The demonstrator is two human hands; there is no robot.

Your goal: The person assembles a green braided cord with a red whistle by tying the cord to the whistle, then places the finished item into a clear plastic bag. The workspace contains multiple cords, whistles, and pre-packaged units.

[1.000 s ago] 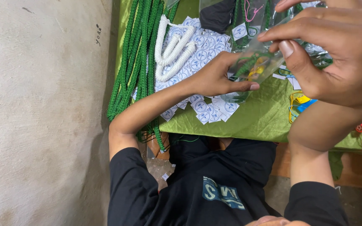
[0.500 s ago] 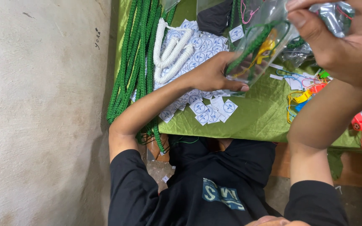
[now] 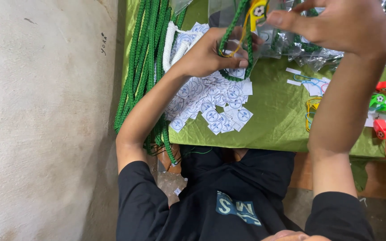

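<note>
Above the green cloth (image 3: 269,116), both hands (image 3: 206,56) (image 3: 345,27) grip a clear bag (image 3: 240,40).

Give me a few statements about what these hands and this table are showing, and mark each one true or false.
1. The left hand and the right hand both hold a clear plastic bag with a green braided cord inside. True.
2. A yellow whistle sits at the top of that bag. True.
3. The table is covered with a red cloth. False: the cloth is green.
4. The small paper tags lie in a loose pile under the left hand. True.
5. The bundle of green cords lies at the right end of the table. False: it lies along the left edge, by the wall.
</note>
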